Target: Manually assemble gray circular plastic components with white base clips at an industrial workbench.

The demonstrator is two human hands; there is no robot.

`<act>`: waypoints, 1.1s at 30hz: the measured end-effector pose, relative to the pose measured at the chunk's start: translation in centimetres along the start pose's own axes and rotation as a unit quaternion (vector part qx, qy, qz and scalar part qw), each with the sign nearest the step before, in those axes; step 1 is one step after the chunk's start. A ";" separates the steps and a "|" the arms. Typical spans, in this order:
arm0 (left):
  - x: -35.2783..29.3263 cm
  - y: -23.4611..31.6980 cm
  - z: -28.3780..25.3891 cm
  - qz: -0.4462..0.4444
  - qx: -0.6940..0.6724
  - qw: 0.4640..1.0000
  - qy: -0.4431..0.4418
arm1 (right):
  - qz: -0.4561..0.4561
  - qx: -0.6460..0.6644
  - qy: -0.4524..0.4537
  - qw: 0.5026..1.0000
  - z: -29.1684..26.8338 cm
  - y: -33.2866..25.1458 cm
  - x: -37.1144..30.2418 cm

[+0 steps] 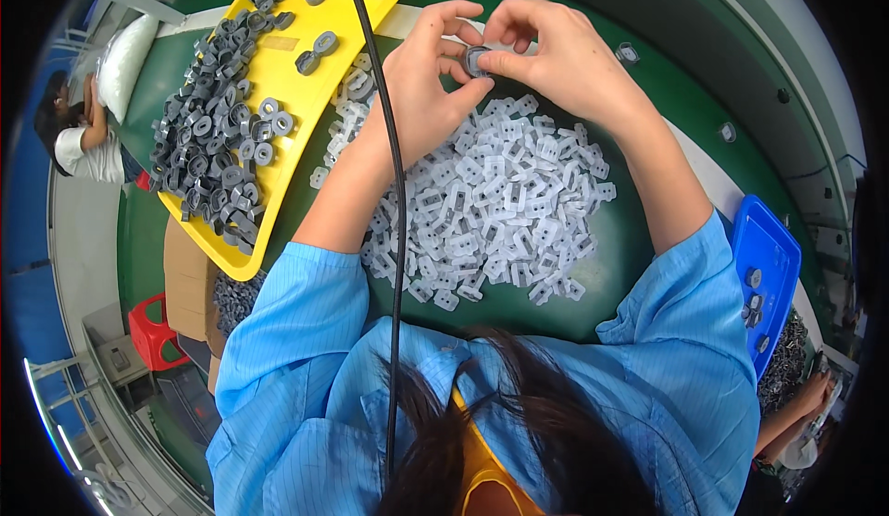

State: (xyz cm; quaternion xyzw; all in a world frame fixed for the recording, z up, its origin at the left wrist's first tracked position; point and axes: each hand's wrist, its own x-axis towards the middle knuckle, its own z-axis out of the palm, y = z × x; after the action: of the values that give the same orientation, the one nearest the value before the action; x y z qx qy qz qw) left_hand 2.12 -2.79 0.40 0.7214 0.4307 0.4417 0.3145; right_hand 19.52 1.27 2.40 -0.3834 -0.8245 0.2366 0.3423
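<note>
Both my hands meet over the far side of the green table, around one small dark grey round plastic part (476, 61). My right hand (546, 53) pinches it, thumb pressed on its face. The fingers of my left hand (428, 72) curl against its left side. Just below my hands spreads a heap of small translucent white plastic pieces (500, 206). Left of my left forearm, a yellow tray (306, 99) holds many dark grey round parts (208, 136) like the one in my fingers. Whether a white piece sits in the held part is hidden.
A black cable (399, 192) hangs down across the view, in front of my left arm. A blue tray (773, 238) with several grey parts stands at the right. A cardboard box (188, 280) and a red stool (153, 333) are at lower left. Other people work at both sides.
</note>
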 end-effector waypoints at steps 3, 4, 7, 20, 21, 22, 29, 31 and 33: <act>0.1 -0.1 0.0 0.061 0.062 0.996 -0.002 | 0.115 0.160 -0.053 0.979 0.0 0.4 0.0; 0.0 0.0 0.0 0.098 0.103 0.990 0.003 | 0.143 0.183 -0.079 0.969 -0.2 0.2 -0.1; 0.0 -0.3 0.1 0.187 0.180 0.966 0.010 | 0.187 0.231 -0.155 0.942 -0.7 0.4 0.0; 0.1 -0.1 -1.3 0.147 0.049 0.980 -0.127 | 0.220 0.348 -0.251 0.876 -1.6 0.7 -0.3; 0.1 -0.2 -1.4 0.145 0.043 0.979 -0.137 | 0.216 0.348 -0.257 0.875 -1.6 0.6 -0.3; 0.0 -0.4 -1.5 0.131 0.021 0.982 -0.137 | 0.226 0.364 -0.236 0.872 -1.5 0.4 -0.4; 0.3 -0.6 -1.4 0.124 -0.039 0.980 -0.150 | 0.181 0.385 -0.237 0.873 -2.0 0.4 -0.4; 0.2 -0.6 -1.4 0.119 -0.043 0.980 -0.152 | 0.168 0.358 -0.241 0.886 -1.9 0.2 -0.5; 0.2 -0.8 -1.3 0.108 -0.059 0.981 -0.147 | 0.172 0.378 -0.197 0.888 -1.3 0.4 -0.6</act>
State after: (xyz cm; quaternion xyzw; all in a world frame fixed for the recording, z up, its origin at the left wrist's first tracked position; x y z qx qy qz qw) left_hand 0.71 -2.21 0.37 0.8009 0.2724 0.3866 0.3673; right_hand 20.94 1.20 2.72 -0.3066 -0.6442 0.6564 0.2453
